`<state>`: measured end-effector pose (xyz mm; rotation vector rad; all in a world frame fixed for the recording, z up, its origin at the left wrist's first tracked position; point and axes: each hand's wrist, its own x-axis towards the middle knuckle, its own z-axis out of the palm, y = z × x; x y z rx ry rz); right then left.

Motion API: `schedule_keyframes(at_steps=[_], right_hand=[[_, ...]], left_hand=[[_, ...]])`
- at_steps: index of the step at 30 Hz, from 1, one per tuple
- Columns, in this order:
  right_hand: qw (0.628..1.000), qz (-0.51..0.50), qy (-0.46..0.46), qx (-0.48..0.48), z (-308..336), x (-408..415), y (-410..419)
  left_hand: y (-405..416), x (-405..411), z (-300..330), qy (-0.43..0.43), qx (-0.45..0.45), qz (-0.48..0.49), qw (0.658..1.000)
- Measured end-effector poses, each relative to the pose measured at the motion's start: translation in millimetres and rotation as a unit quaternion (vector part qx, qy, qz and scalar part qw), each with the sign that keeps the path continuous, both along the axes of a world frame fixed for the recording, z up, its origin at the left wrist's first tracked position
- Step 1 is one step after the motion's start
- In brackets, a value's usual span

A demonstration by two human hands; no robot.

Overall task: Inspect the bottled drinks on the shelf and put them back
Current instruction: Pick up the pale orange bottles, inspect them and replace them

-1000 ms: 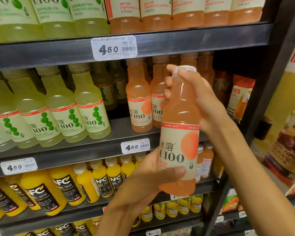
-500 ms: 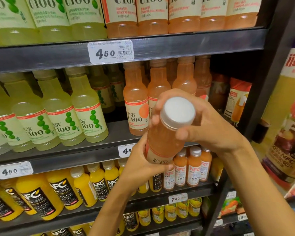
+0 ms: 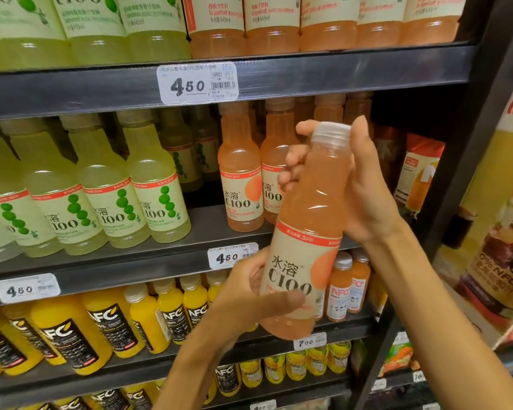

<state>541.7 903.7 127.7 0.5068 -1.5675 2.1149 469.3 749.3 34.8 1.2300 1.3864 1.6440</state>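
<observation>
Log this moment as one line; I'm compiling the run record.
step: inspecting | object: orange C100 bottle, near upright | left hand: grips label | right hand: grips neck | shelf: bottle not returned

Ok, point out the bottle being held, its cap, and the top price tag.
held orange bottle (image 3: 314, 202), head view, clear upper body
white cap (image 3: 331, 132), head view, cap side
top price tag (image 3: 190, 85), head view, printed price

I hold a bottle (image 3: 308, 232) in front of the shelf (image 3: 279, 81), my right hand (image 3: 365, 187) round its neck and my left hand (image 3: 249, 297) round its lower end. Behind it, two rows of bottles (image 3: 240, 179) stand on the middle shelf, with more bottles (image 3: 101, 196) to their left. Below, smaller bottles (image 3: 342, 288) stand just right of the held one.
</observation>
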Motion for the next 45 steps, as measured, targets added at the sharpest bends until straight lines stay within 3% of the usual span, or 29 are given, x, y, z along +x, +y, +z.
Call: schedule_keyframes(at_steps=[2,6,10,16,18,23,25,28,31,33,36,39,42,45], right_hand=[[0.999,0.011,-0.016,-0.027,0.3,-1.8,-1.6],[0.997,-0.058,-0.044,-0.006,7.6,0.2,-4.2],[0.992,-0.105,-0.076,-0.009,11.3,-1.4,-3.4],[0.991,0.041,-0.075,-0.099,5.5,-7.7,-5.8],[0.99,0.056,-0.062,-0.112,5.0,-7.2,-8.0],[0.984,-0.167,-0.03,0.047,16.4,0.9,-10.1],[0.978,-0.198,-0.045,0.046,17.4,-0.9,-11.2],[0.982,-0.16,-0.094,0.03,16.9,-3.5,-8.2],[0.992,-0.068,-0.109,0.001,13.4,-6.6,-5.6],[0.995,0.022,-0.082,-0.06,10.4,-9.4,-10.2],[0.99,0.078,-0.032,-0.112,9.8,-11.4,-15.1],[0.996,-0.022,-0.051,-0.065,12.0,-5.9,-16.3],[0.98,-0.175,-0.094,-0.019,9.9,-5.8,-17.6],[0.971,-0.193,-0.141,-0.029,8.4,-8.2,-15.0]], left_hand=[[1.4,7.0,0.6,-0.003,-0.003,-0.018,1.0],[2.0,13.7,1.7,-0.057,0.024,-0.009,0.998],[0.9,19.5,1.6,-0.126,-0.015,0.013,0.992],[6.4,26.7,10.7,-0.231,0.035,-0.089,0.968],[8.0,24.0,6.0,-0.213,0.032,-0.096,0.972],[5.7,14.7,-3.8,-0.111,0.063,0.017,0.992],[8.2,16.2,-6.8,-0.112,0.075,0.044,0.99],[13.1,22.2,-7.1,-0.156,0.077,0.032,0.984],[11.5,22.4,-1.7,-0.274,0.061,-0.069,0.957],[12.0,21.4,-2.2,-0.294,0.042,-0.126,0.946],[10.5,15.3,-9.7,-0.248,0.028,-0.116,0.961],[3.1,2.2,-4.4,-0.184,0.044,-0.008,0.982],[4.2,0.7,2.4,-0.134,0.052,0.019,0.989],[8.7,9.5,2.9,-0.121,0.013,0.037,0.992]])
